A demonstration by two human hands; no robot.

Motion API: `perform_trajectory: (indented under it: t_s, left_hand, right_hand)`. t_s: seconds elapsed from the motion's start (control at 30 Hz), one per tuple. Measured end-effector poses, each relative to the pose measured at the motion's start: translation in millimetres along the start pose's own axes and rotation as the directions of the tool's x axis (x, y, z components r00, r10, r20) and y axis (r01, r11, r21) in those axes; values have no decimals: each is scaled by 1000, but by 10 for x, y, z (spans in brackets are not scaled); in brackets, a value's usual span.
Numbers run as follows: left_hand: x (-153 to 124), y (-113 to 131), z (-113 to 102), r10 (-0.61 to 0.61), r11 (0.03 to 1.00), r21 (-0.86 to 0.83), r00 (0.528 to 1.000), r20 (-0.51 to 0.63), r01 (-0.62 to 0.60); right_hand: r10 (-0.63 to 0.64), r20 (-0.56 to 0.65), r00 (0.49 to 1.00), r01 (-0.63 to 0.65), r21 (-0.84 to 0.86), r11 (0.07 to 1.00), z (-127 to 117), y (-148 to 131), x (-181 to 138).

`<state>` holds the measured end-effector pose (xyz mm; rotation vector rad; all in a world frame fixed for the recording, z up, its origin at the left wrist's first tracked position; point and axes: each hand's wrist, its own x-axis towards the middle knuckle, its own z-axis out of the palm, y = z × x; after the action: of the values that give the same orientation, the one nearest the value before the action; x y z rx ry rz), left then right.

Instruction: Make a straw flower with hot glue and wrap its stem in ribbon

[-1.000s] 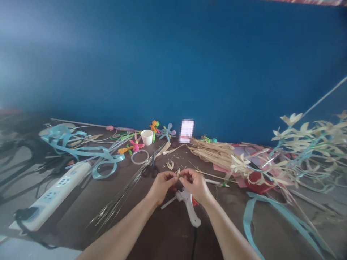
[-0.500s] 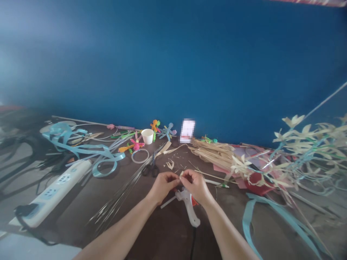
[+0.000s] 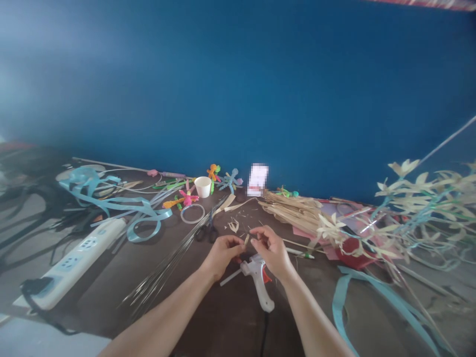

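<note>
My left hand (image 3: 222, 254) pinches a small pale straw strip (image 3: 246, 240) that stands upright between both hands. My right hand (image 3: 270, 249) hovers beside the strip with thumb and fingers curled in a pinch close to its top; whether it touches the strip I cannot tell. Both hands are held just above a white hot glue gun (image 3: 258, 280) with an orange trigger, lying on the dark brown table (image 3: 208, 317). Black scissors (image 3: 207, 231) lie just beyond my left hand, next to a bundle of thin metal wires (image 3: 163, 272).
A white power strip (image 3: 76, 261) lies at the left. Light blue ribbon (image 3: 122, 206), a tape ring (image 3: 192, 214), a white paper cup (image 3: 203, 187) and pipe-cleaner figures (image 3: 226, 179) sit further back. Straw strips (image 3: 293, 208) and straw flowers on stems (image 3: 409, 208) fill the right. Blue wall behind.
My right hand's fingers have lifted and drawn slightly away from my left hand, so the straw strip shows more between them. The view has barely shifted.
</note>
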<state>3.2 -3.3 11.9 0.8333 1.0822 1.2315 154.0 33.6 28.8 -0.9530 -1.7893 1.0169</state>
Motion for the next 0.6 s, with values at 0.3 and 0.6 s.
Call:
perform_trajectory:
  t_s: [0.3, 0.6]
  left_hand:
    - [-19, 25, 6, -51, 999, 8, 996, 74, 51]
    - [-6, -4, -8, -36, 999, 26, 996, 83, 34]
  right_hand:
    - [-30, 108, 994, 37, -63, 997, 6, -19, 0]
    - [-59, 109, 992, 68, -77, 995, -9, -57, 7]
